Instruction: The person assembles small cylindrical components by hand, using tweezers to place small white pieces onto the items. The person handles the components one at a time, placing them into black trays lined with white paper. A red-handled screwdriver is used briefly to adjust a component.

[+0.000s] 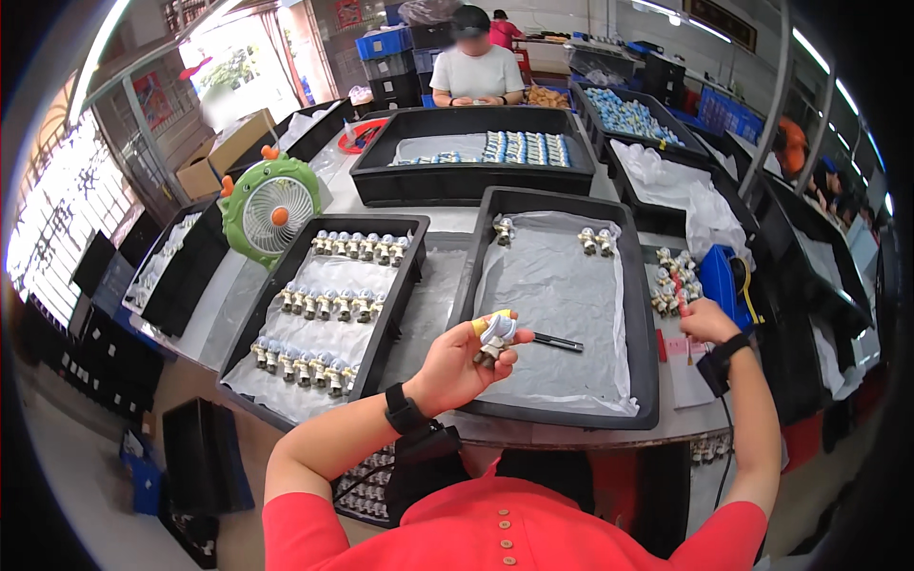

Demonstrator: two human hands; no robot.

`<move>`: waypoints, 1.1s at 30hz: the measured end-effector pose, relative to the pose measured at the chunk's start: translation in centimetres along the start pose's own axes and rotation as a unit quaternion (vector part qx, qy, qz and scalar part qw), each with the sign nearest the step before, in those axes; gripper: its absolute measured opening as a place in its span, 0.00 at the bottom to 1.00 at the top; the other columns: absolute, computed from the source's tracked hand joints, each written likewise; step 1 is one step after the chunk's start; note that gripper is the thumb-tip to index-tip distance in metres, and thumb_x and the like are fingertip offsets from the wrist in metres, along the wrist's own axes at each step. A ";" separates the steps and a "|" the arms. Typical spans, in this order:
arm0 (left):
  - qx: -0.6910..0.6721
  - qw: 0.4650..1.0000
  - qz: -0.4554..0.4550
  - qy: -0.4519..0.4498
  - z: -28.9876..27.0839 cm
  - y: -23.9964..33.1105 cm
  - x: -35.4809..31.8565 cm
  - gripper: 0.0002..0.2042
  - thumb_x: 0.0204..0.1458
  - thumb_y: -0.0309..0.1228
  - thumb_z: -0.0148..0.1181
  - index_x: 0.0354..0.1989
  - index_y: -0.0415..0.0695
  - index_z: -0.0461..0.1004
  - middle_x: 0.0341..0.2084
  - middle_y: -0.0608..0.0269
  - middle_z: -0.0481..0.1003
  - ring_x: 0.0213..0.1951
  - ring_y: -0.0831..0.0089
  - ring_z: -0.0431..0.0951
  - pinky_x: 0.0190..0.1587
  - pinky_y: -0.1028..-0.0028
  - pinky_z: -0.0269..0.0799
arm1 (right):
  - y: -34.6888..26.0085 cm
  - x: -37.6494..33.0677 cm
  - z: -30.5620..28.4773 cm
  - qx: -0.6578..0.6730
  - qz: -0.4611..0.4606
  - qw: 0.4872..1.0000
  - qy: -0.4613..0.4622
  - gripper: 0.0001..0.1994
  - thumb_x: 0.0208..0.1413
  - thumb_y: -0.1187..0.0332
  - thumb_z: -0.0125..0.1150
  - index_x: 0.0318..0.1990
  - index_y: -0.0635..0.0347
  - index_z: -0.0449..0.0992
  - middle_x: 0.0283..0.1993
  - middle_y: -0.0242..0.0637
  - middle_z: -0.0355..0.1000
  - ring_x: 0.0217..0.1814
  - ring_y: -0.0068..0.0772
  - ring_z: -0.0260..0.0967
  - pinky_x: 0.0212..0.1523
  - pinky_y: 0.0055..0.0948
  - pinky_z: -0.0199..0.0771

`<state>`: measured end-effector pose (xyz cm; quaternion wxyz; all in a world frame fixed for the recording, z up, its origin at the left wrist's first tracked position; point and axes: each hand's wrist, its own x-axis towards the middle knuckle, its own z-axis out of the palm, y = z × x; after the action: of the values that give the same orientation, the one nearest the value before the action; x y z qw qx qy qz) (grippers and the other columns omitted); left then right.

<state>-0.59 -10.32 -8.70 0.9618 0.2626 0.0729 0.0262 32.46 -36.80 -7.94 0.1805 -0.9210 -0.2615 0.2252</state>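
Valve in our left hand, pinched over black tray | looks small, rigid, light, metal stub smooth | we'd grip plastic body, not yellow cap | right hand curled near loose valves, hold unclear.

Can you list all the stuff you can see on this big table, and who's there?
small white and metal valve part: one, held up in the left hand.
black plastic tray with a white liner: one, straight ahead; three such parts at its far end, a thin black pen near the held part.
black tray of parts in rows: one, to the left, three rows.
green round desk fan: one, far left.
loose pile of parts: one, right of the tray.
large black tray: one, farther back, parts inside.
person in a white shirt: one, across the table.
left hand: grip closed on the part.
right hand: by the pile; grip unclear.
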 end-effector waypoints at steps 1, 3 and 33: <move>-0.001 1.000 0.004 -0.005 -0.1 0.0 0.0 0.17 0.61 0.34 0.33 0.54 0.42 0.63 0.46 0.52 0.70 0.30 0.73 0.67 0.36 0.77 0.65 | -0.2 -0.6 -1.4 0.037 -0.017 0.998 0.056 0.07 0.44 0.71 0.54 0.26 0.68 0.73 0.19 0.41 0.71 0.23 0.29 0.73 0.24 0.26 0.71; -0.009 1.000 0.010 -0.001 -0.2 0.1 0.0 0.18 0.60 0.34 0.31 0.54 0.41 0.62 0.44 0.52 0.70 0.27 0.74 0.64 0.33 0.77 0.63 | -2.1 -1.8 -3.7 0.149 -0.093 0.973 0.150 0.06 0.51 0.70 0.54 0.31 0.65 0.71 0.20 0.33 0.69 0.21 0.20 0.69 0.22 0.19 0.67; 0.051 0.998 0.035 0.003 -1.5 0.8 -0.3 0.21 0.58 0.37 0.30 0.49 0.37 0.65 0.31 0.54 0.73 0.17 0.78 0.61 0.23 0.79 0.57 | -22.1 -5.9 9.9 0.287 -0.531 0.792 0.086 0.03 0.56 0.77 0.54 0.38 0.63 0.69 0.34 0.38 0.71 0.37 0.33 0.71 0.40 0.27 0.68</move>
<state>-1.15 -8.95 -9.55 0.9454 0.3136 0.0681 0.0571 14.08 -20.41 -4.34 0.5491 -0.5585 -0.6168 0.0783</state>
